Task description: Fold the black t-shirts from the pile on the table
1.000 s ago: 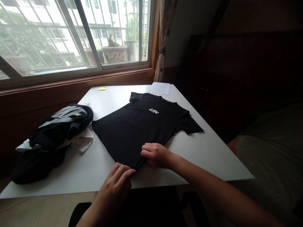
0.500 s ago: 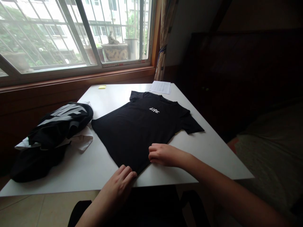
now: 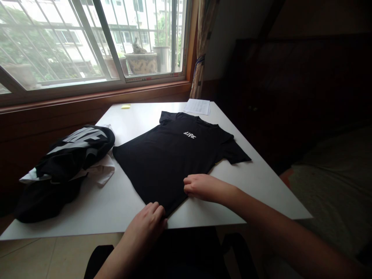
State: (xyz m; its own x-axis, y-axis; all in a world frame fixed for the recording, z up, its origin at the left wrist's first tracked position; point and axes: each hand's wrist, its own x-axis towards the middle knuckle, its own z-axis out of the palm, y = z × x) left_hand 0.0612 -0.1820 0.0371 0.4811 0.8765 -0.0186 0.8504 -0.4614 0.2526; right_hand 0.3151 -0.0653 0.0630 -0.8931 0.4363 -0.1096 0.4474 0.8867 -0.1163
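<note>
A black T-shirt [image 3: 171, 155] with small white lettering on its chest lies spread on the white table, its collar toward the far right and its hem toward the near left. My left hand [image 3: 149, 219] is closed on the shirt's near bottom corner, by the front edge of the table. Farther up the same side edge, my right hand [image 3: 196, 185] pinches the fabric, fingers curled. The fingertips of both hands are partly hidden.
On the left of the white table [image 3: 130, 217] lies a heap of black and white clothes [image 3: 69, 159]. Papers [image 3: 197, 106] and a yellow sticky note [image 3: 126, 107] sit at the back. A window and a curtain [image 3: 197, 75] are behind.
My left hand has turned slightly at the shirt's corner, with its fingers curled in more. My right hand has shifted very slightly up and right along the side edge.
</note>
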